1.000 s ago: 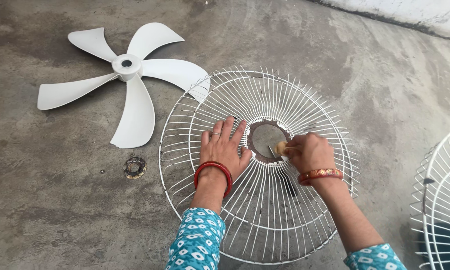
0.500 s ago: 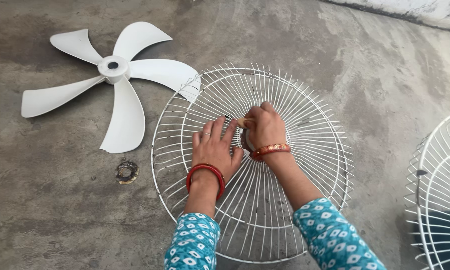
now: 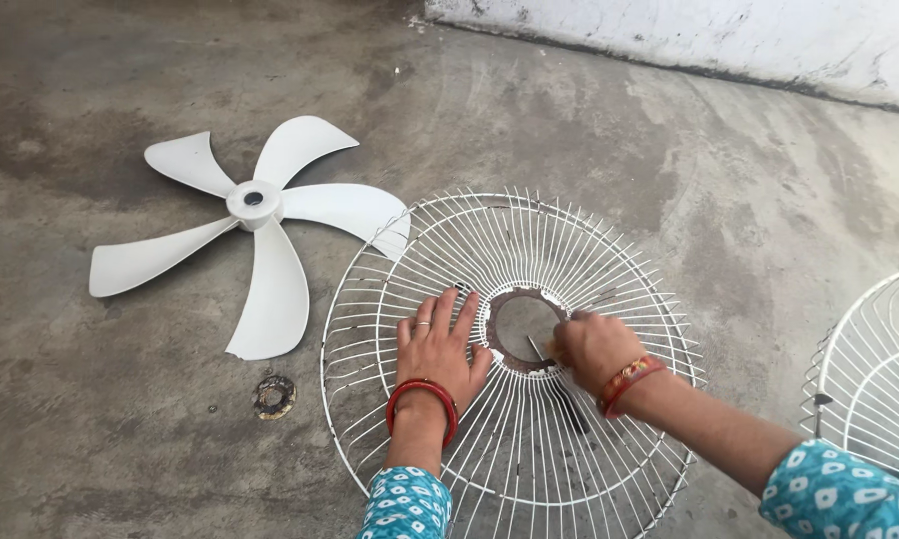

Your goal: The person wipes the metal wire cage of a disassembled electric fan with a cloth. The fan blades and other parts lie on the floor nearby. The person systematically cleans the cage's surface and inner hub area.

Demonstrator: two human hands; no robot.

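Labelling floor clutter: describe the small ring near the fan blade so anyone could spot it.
Start at the white five-bladed fan blade on the concrete floor. Just below its lowest blade tip, left of the wire fan guard under the left hand, lies the small ring. Unlike its white neighbours, it is dark, rusty and flat.

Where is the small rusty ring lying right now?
In the head view the rusty ring lies on the concrete floor, lower left, just below the white fan blade and left of the wire fan guard under the left hand.
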